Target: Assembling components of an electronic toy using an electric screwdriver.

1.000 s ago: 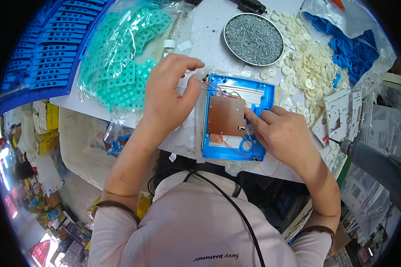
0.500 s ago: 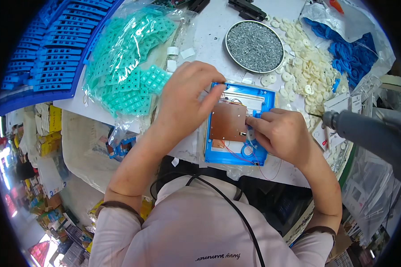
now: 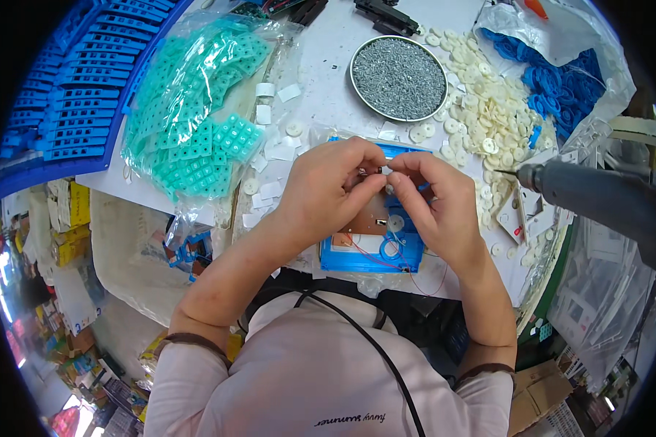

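Note:
A blue plastic casing lies in front of me, with a brown circuit board and thin red wires inside it. My left hand is over the casing's upper left part, thumb and forefinger closed in a pinch. From the other side my right hand meets it, also pinching, fingertips almost touching the left ones. Something tiny, partly dark and partly pale, shows between the fingertips; its kind cannot be made out. Both hands hide most of the casing's upper half.
Beyond the casing stands a round dish of small metal screws. White plastic discs spread beside it, near a bag of blue parts. A grey electric screwdriver juts in from the right. Green keypads in a bag lie left.
My right hand has left the board's right edge and moved up and inward to the left fingertips. The left hand has shifted slightly down, uncovering white discs and scraps beyond it.

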Demonstrator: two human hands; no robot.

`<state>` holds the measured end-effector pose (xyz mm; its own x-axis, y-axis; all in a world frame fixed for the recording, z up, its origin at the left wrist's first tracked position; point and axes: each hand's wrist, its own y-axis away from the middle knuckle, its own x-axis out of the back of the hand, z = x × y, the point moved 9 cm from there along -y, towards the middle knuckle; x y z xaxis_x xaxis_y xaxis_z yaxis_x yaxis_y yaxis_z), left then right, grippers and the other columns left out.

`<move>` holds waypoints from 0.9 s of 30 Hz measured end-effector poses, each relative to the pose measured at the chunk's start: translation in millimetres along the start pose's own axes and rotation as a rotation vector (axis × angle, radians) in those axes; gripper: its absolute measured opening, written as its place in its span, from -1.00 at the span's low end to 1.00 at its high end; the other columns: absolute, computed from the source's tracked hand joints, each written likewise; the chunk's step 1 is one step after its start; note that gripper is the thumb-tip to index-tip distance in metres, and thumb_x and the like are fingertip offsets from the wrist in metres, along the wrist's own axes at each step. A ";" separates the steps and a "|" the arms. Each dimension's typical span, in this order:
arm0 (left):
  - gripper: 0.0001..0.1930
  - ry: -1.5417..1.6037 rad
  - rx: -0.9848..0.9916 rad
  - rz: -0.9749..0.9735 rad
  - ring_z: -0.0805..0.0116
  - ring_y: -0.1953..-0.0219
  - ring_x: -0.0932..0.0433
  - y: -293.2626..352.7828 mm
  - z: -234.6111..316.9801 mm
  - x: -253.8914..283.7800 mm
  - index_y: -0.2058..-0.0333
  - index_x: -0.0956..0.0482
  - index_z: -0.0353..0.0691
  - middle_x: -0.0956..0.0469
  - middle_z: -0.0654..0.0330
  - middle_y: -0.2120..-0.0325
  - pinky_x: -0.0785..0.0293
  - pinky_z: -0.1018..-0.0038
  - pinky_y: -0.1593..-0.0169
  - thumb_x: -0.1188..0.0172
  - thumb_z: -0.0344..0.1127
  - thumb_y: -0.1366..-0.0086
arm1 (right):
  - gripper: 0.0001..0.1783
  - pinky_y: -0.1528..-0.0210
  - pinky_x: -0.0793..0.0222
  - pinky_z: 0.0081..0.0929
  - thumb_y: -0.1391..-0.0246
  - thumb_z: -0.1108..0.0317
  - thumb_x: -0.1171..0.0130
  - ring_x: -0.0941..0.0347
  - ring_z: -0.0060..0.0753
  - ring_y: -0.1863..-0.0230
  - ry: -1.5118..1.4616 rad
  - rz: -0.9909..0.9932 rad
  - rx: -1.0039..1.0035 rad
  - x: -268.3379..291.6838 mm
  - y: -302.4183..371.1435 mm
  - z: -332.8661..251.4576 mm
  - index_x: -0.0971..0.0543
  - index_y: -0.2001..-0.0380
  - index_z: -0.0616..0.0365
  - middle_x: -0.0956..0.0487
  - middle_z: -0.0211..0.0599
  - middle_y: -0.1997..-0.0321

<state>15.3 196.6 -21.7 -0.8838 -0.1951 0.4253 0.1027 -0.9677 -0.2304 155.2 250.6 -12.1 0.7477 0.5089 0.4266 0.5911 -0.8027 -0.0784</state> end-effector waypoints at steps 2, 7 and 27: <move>-0.80 -0.023 -0.030 0.003 0.56 0.51 -0.37 0.9 2.6 2.4 0.19 -0.63 -0.23 -0.52 0.29 0.51 -0.36 0.56 0.40 -0.40 -0.48 -0.21 | -0.92 0.38 -0.50 -0.38 -0.22 0.47 -0.29 -0.63 -0.21 0.43 0.056 -0.023 0.056 -2.1 -1.5 -2.8 -0.65 0.25 0.25 -0.66 -0.11 0.38; -0.81 0.020 0.015 -0.007 0.54 0.52 -0.39 3.0 -1.4 7.8 0.18 -0.64 -0.24 -0.56 0.26 0.49 -0.37 0.55 0.42 -0.39 -0.48 -0.22 | -0.92 0.37 -0.50 -0.38 -0.25 0.44 -0.26 -0.62 -0.22 0.44 0.080 0.014 0.065 -5.3 -4.3 -0.9 -0.64 0.25 0.23 -0.65 -0.14 0.39; -0.91 -0.134 -0.201 -0.127 0.17 0.25 -0.62 5.1 3.3 1.8 0.24 -0.65 -0.15 -0.65 0.22 0.33 -0.36 0.29 0.09 -0.29 -0.39 -0.28 | -0.26 0.47 -0.30 -0.64 -0.16 0.59 -0.22 -0.40 -0.69 0.55 -0.105 -0.228 -0.084 -14.9 23.8 -2.1 -0.34 -0.43 0.21 -0.53 -0.43 0.49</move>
<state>15.8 190.8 -19.3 -0.8140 -0.1062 0.5711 -0.1102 -0.9371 -0.3313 157.5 223.2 -18.4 0.6280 0.7057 0.3281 0.7242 -0.6843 0.0855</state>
